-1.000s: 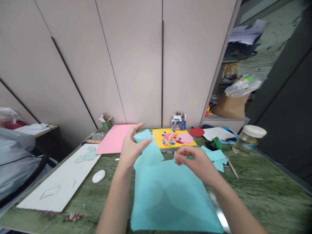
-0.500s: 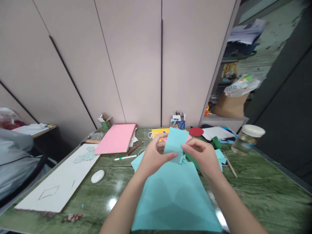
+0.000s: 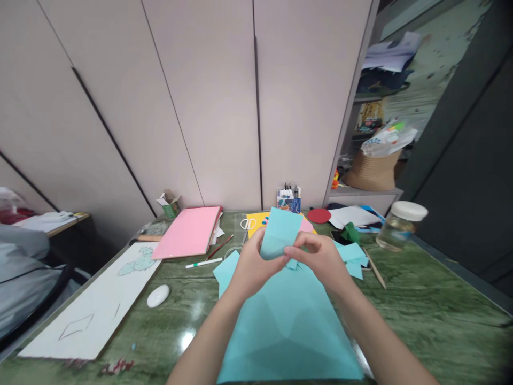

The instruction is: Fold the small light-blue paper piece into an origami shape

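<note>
A small light-blue sheet of paper [image 3: 281,230] is held upright between both hands. My left hand [image 3: 256,264] grips its left side, the thumb across the lower front. On the right edge near the bottom, my right hand [image 3: 318,256] pinches the paper, its thumb tip close to the left thumb. Beneath them a large light-blue sheet [image 3: 290,331] lies on the table, with creases across it. Light-blue paper pieces [image 3: 352,256] lie to the right of my right hand, and another piece [image 3: 227,271] lies left of my left hand.
On the green table [image 3: 433,310] are a white computer mouse [image 3: 158,295], a marker [image 3: 203,263], a pink folder [image 3: 188,231] and white scissors [image 3: 248,223]. A long white sheet with drawings [image 3: 96,299] lies left. A lidded jar [image 3: 402,225] and a wooden pencil [image 3: 374,269] are at right.
My right hand has moved in closer to my left, and its thumb has slid lower on the small blue sheet. The camera view has shifted slightly.
</note>
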Tool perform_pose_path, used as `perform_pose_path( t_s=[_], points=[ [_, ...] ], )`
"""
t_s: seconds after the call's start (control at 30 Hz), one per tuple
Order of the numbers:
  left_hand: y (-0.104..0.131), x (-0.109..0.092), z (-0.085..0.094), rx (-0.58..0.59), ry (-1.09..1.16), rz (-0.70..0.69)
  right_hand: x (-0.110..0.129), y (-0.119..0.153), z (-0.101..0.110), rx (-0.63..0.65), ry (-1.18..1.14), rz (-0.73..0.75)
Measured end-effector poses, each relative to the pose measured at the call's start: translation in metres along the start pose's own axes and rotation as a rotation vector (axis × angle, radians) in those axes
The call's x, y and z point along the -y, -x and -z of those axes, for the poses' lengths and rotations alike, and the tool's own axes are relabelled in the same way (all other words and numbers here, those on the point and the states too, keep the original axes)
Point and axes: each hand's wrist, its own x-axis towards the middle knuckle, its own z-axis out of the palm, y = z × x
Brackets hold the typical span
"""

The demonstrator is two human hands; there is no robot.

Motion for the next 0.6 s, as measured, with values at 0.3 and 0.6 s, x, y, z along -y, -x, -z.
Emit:
perform_pose_path(
  t_s=[0.3, 0.6],
  points=[
    [0.003, -0.002, 0.010, 0.144, -0.227, -0.010, -0.004, -0.004, 0.007, -0.037, -0.278, -0.138],
    [0.008, -0.014, 0.018, 0.240, -0.276, -0.011, -0.005, -0.004, 0.015, -0.122, -0.417, -0.173]
  ],
)
